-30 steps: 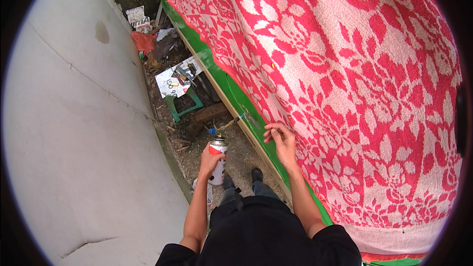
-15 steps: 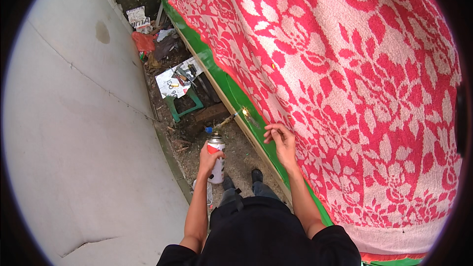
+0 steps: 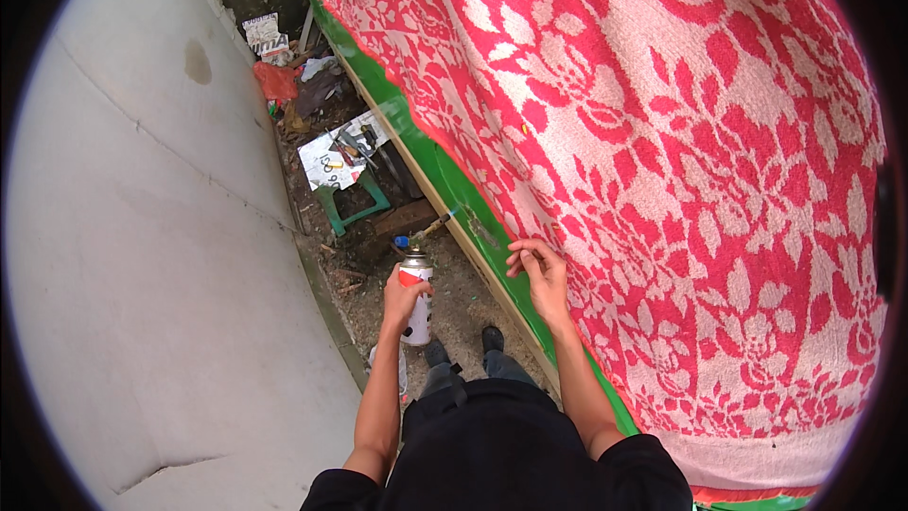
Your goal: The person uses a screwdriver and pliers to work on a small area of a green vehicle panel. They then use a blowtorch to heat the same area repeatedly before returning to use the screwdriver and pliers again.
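Gas canister (image 3: 419, 313) sits gripped in the left hand (image 3: 401, 297); beyond that hand, its torch nozzle (image 3: 436, 225) points toward green sheeting (image 3: 438, 170) near the right hand (image 3: 541, 273), which is released, loosely bent.

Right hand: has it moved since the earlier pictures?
No, against the wooden edge the right hand shows no visible shift in any direction.
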Tool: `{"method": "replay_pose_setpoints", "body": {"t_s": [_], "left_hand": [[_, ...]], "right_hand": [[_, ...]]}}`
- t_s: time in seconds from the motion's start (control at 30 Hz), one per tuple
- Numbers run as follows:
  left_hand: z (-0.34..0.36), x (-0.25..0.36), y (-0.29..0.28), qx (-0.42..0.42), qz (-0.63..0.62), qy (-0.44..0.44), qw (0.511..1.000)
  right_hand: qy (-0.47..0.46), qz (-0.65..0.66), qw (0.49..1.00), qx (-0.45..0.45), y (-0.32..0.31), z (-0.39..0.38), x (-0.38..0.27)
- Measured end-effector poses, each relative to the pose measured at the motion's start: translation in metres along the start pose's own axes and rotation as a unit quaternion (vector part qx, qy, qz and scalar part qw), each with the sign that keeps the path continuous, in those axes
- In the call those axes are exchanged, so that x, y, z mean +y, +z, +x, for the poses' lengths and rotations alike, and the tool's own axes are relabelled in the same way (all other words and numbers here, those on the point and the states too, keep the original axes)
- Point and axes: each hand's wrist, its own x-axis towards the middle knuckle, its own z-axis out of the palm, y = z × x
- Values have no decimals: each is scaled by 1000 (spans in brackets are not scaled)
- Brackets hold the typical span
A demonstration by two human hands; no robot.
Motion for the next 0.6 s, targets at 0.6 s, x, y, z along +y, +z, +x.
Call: {"method": "replay_pose_setpoints", "body": {"t_s": [0.6], "left_hand": [[-30, 15, -8, -31, -4, 6, 999]], "right_hand": [[1, 8, 1000, -5, 1, 0, 0]]}}
